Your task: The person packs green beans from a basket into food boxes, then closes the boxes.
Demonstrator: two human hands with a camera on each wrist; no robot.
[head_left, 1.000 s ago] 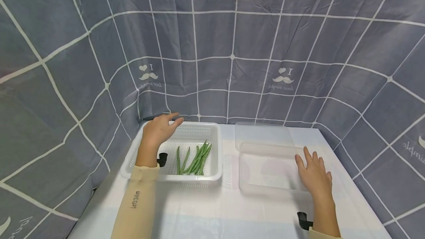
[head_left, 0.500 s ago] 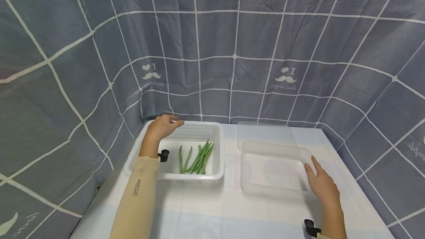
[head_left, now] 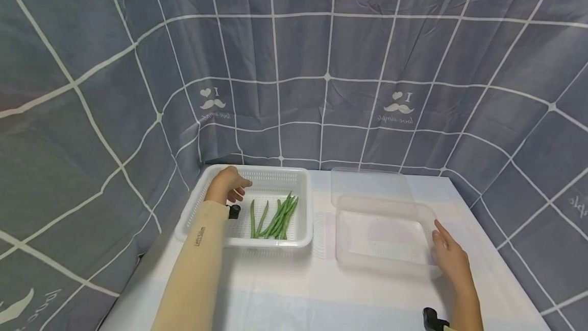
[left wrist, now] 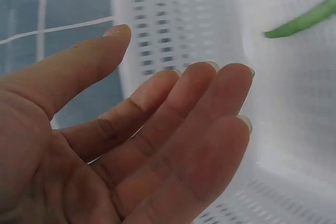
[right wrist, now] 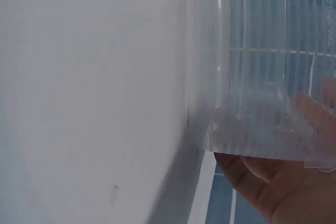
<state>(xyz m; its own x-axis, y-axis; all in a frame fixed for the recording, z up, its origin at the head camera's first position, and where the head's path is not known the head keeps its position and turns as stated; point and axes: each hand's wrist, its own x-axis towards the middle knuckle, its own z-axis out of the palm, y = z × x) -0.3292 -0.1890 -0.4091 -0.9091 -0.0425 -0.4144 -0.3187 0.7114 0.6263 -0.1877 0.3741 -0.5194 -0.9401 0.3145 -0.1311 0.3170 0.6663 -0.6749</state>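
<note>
My left hand (head_left: 226, 185) hovers over the back left part of a white perforated basket (head_left: 303, 208). Its fingers are loosely bent and hold nothing, as the left wrist view shows, where the palm and thumb (left wrist: 100, 51) stand apart from the basket wall (left wrist: 163, 19). Several green beans (head_left: 280, 218) lie on the basket floor, to the right of that hand. My right hand (head_left: 452, 259) is at the right end of a clear plastic container (head_left: 386, 262). In the right wrist view its fingers (right wrist: 247, 177) rest against the outside of the container's end wall.
A flat clear lid-like sheet (head_left: 367, 183) lies behind the container. Both containers stand on a table with a pale cloth (head_left: 294, 290). A grey curtain with white lines (head_left: 298, 101) hangs close behind and on both sides.
My left hand has come down into the basket's back left area, its fingers turning downward. My right hand has slid right and down from over the container to its right end.
</note>
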